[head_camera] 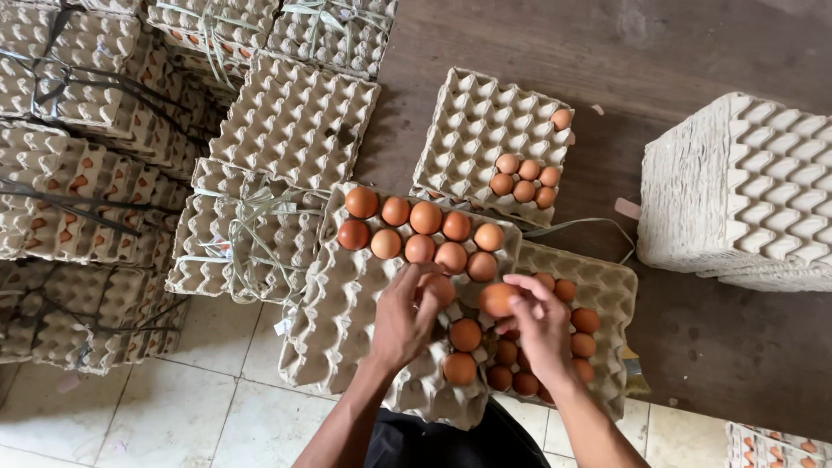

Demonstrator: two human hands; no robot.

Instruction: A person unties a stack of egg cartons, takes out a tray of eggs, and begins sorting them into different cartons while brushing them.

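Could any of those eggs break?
Maybe. The right hand pinches an egg in the air, so it might slip and crack. The left hand grips another egg that could knock its neighbours. The cardboard tray sticks out past the wooden table edge and could tip.

Egg packing or wholesale storeroom: tied stacks of grey pulp egg trays (87,173) piled on pale tiled floor (173,407), open trays of brown eggs (425,217) on dark wooden table (711,347), bale of empty trays (745,191) alongside.
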